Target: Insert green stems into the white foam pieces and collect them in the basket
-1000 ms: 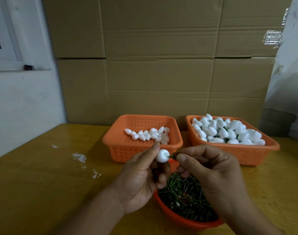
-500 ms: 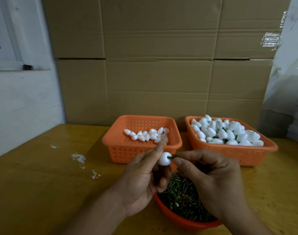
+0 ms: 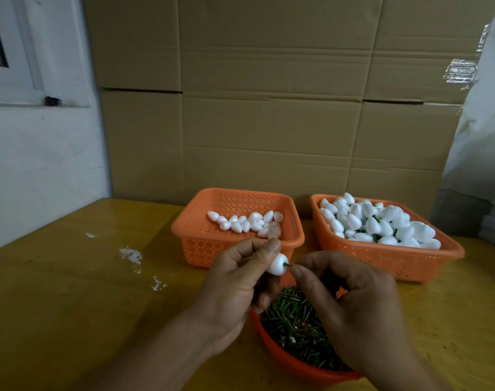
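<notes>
Cardboard walled the wooden table. At centre frame the left hand pinched a foam piece; the right hand pinched a green stem lying level, entering from the right. The fuller basket sat right, nearer that hand.

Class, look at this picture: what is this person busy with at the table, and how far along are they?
A person is fitting stems into foam pieces. The left hand pinches a white foam piece while the right hand pushes a green stem into its end. Below sits an orange bowl of loose stems. The left basket holds a few plain pieces; the right basket is heaped with pieces, some showing stems.
</notes>
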Motion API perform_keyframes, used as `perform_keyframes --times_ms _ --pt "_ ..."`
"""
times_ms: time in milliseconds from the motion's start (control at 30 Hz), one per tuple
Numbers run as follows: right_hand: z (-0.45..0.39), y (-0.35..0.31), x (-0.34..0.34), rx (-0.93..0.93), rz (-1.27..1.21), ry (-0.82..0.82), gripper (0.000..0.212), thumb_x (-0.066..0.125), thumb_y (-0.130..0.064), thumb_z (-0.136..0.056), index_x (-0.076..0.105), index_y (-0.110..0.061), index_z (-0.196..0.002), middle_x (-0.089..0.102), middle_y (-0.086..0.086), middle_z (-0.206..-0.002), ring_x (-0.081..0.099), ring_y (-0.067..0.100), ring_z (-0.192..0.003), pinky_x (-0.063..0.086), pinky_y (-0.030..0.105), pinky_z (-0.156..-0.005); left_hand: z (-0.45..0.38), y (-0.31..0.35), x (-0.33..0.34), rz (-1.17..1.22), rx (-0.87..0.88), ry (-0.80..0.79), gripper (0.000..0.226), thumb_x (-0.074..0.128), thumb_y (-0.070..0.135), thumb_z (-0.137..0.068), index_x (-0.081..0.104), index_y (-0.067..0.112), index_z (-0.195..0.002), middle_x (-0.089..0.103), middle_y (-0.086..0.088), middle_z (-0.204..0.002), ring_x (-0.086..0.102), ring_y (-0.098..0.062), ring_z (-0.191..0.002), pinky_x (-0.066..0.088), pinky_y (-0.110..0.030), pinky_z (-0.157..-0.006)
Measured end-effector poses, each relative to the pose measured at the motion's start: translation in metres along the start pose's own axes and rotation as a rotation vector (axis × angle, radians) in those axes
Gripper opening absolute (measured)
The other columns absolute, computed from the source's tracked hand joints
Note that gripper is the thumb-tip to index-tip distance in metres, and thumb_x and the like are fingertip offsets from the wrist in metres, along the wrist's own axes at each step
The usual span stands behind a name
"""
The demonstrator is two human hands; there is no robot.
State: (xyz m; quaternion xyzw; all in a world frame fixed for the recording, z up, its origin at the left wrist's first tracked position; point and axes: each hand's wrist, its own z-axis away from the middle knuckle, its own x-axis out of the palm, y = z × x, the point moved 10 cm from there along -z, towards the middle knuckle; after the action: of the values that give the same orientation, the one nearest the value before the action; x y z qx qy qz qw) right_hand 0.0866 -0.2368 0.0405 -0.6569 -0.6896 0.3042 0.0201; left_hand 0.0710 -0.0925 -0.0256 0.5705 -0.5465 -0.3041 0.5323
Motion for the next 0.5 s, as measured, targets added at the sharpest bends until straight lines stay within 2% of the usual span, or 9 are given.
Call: perform_keyframes --times_ms 167,333,500 --pt "0.004 0.001 0.009 0.015 0.011 -0.073 0.007 0.07 -0.027 -0.086 0.071 -0.033 -0.087 0.064 -0.018 -0.067 0.056 0.001 -0.049 0.035 0.003 -0.048 0.001 0.006 0.0 -0.009 0.05 0.018 0.025 0.071 0.045 -0.077 0.069 0.021 -0.076 0.055 -0.003 -0.06 0.045 -0.01 -0.046 0.035 -0.018 -0.042" --pt "0.005 0.0 0.009 0.009 0.059 -0.064 0.005 0.074 -0.022 -0.085 0.074 -0.028 -0.086 0.061 -0.019 -0.062 0.055 -0.002 -0.05 0.034 0.002 -0.049 0.002 0.013 0.002 -0.027 0.116 0.011 0.019 0.078 0.039 -0.08 0.071 0.021 -0.075 0.056 -0.003 -0.059 0.044 -0.01 -0.045 0.034 -0.019 -0.042" --pt "0.006 0.002 0.01 0.039 0.042 -0.065 0.008 0.074 -0.023 -0.082 0.075 -0.03 -0.085 0.064 -0.018 -0.063 0.054 0.0 -0.046 0.034 0.003 -0.047 0.003 0.02 0.0 -0.085 0.177 0.028 0.014 0.081 0.032 -0.075 0.074 0.02 -0.079 0.062 -0.002 -0.065 0.051 -0.006 -0.05 0.038 -0.016 -0.045"
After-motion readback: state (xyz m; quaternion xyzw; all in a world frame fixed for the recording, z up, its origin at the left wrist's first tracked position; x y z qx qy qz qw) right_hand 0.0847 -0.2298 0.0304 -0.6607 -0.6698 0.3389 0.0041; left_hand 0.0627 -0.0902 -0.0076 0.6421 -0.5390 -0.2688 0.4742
